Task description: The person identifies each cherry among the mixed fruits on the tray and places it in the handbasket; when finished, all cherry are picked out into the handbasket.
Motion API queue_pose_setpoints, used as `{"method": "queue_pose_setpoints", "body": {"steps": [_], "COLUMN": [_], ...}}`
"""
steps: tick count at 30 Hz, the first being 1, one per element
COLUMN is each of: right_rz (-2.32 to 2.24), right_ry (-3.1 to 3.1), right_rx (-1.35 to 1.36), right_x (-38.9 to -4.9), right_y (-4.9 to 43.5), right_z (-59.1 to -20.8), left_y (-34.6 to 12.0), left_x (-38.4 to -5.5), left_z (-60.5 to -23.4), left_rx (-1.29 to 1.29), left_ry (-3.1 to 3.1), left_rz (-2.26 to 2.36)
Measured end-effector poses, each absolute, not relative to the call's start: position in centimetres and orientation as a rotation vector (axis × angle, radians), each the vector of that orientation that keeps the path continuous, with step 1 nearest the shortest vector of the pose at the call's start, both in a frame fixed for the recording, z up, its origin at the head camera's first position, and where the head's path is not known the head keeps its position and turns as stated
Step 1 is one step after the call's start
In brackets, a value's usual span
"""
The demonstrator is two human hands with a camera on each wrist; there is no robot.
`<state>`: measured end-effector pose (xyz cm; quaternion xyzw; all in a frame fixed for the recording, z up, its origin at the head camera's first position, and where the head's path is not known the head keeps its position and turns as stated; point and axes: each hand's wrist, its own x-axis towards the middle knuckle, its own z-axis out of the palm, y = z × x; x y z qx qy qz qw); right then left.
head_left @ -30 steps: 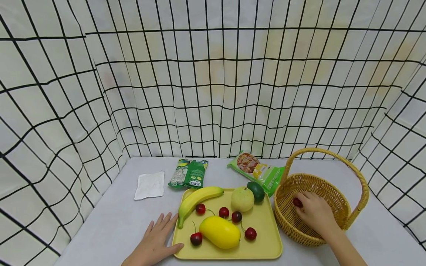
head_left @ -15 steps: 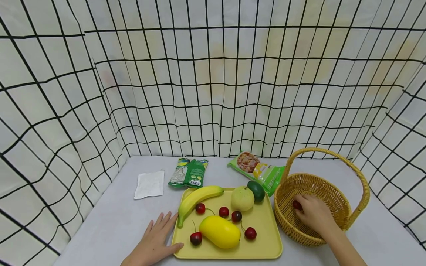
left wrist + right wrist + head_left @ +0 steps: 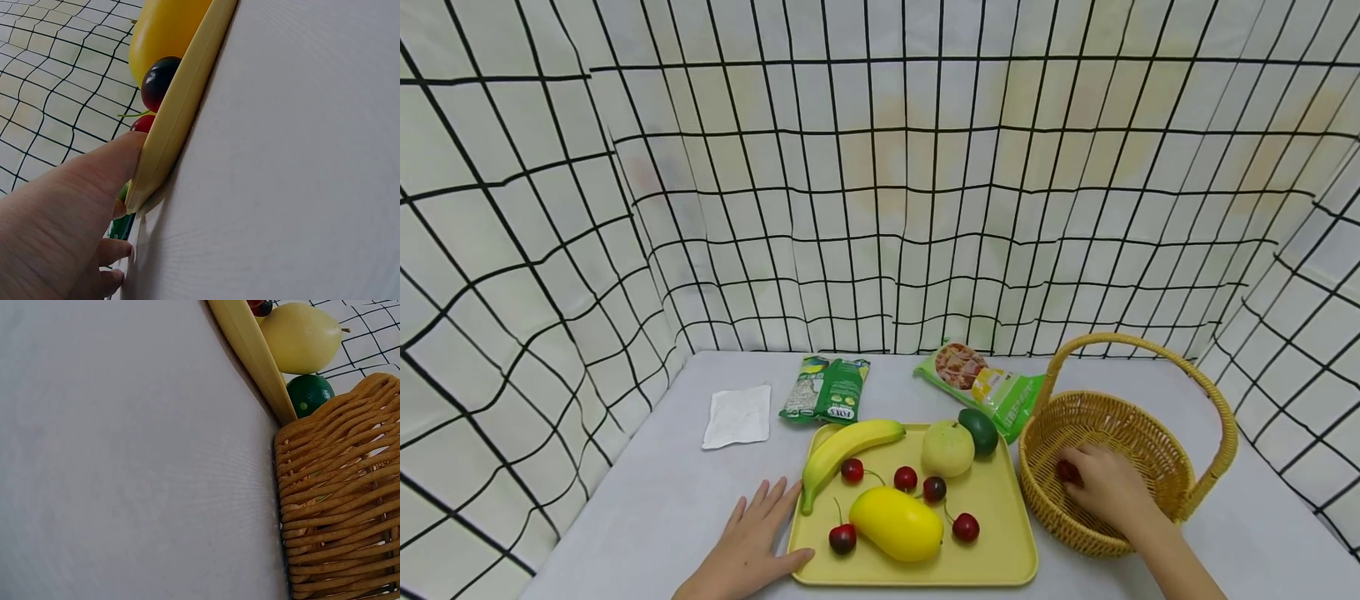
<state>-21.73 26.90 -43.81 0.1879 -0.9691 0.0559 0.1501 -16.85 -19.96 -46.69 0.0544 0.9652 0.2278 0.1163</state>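
Note:
Inside the wicker basket (image 3: 1052,523), at the right of the head view, my right hand (image 3: 1108,487) pinches a dark red cherry (image 3: 1069,472) low over the basket floor. The fingers partly cover the cherry. In the right wrist view the hand is hidden, and only the basket's woven side (image 3: 340,512) shows there. My left hand (image 3: 751,537) lies with spread, straight fingers at the left edge of the yellow tray (image 3: 988,565). In the left wrist view its thumb (image 3: 119,159) touches the tray rim (image 3: 178,119).
On the tray are a banana (image 3: 842,454), a mango (image 3: 897,525), a pale round pear (image 3: 947,450), a dark green fruit (image 3: 979,433) and several cherries (image 3: 966,527). Behind it lie two green packets (image 3: 838,390) (image 3: 1000,396) and a white square packet (image 3: 737,417). The basket handle (image 3: 1150,343) arches up.
My right hand has lowered slightly inside the basket with the cherry, which is now more covered by the fingers. The left hand and tray have stayed in place.

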Motion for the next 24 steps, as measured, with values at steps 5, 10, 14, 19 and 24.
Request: {"method": "queue_pose_setpoints", "body": {"steps": [5, 10, 14, 19, 24], "right_rz": [0.158, 0.161, 0.142, 0.129, 0.112], "right_ry": [-2.778, -2.751, -2.723, -2.702, -2.681], "right_rx": [0.540, 0.540, 0.544, 0.552, 0.552], "right_x": [-21.76, -21.70, -21.71, -21.74, -21.66], "right_y": [26.92, 26.97, 26.95, 26.84, 26.72], "right_z": [-43.86, -43.81, -43.78, -43.69, -43.53], "left_y": [-19.94, -19.93, -19.93, -19.89, -19.86], "left_x": [-16.82, -16.79, -16.78, -16.74, -16.75], "left_z": [-46.58, -46.55, -46.59, -46.56, -46.58], "left_rx": [0.161, 0.163, 0.161, 0.159, 0.167], "left_ry": [2.831, 2.833, 2.834, 2.835, 2.838], "left_rz": [0.657, 0.658, 0.657, 0.657, 0.658]}}
